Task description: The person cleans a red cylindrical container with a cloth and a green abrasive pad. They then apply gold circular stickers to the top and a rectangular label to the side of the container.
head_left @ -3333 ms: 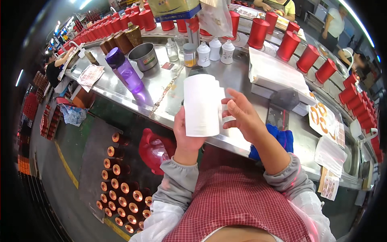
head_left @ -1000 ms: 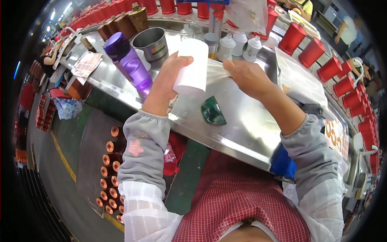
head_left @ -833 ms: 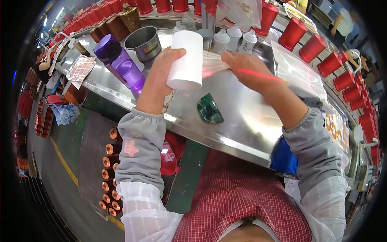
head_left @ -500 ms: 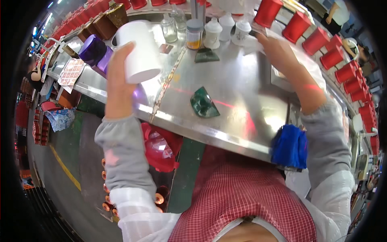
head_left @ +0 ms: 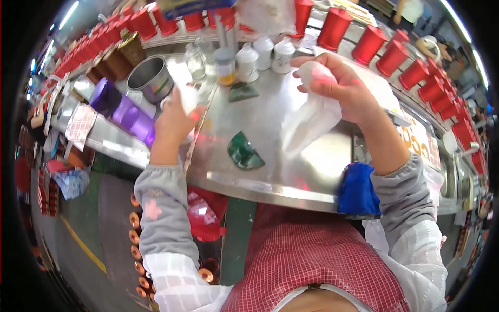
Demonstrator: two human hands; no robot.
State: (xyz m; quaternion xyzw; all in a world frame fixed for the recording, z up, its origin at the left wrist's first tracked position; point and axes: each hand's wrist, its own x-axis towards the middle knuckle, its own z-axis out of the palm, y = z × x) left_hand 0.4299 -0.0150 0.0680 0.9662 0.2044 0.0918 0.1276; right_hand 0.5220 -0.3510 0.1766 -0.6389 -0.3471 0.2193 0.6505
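Note:
My left hand (head_left: 174,122) is closed around a white cylinder (head_left: 189,99), smeared by motion, over the left part of the steel table (head_left: 208,140). In my right hand (head_left: 345,86), raised over the right part of the table, a thin white cloth (head_left: 314,117) is bunched between thumb and fingers, its lower end hanging down. Between the hands lies a dark green glass-like piece (head_left: 245,151) with a curved edge. Farther back, a similar green piece (head_left: 243,92) lies before a lidded jar (head_left: 224,66).
Small white lidded bottles (head_left: 247,62) and clear glass bottles (head_left: 195,61) line the back. A metal pot (head_left: 150,79) and purple bottle (head_left: 122,112) stand left. A blue cloth-like bundle (head_left: 359,191) sits at the front right edge. Red cylinders (head_left: 335,28) form a row behind.
My right hand has drawn the white cloth up and toward me from the back right. My left hand has lowered and turned the white cylinder, uncovering the metal pot. The view has shifted slightly.

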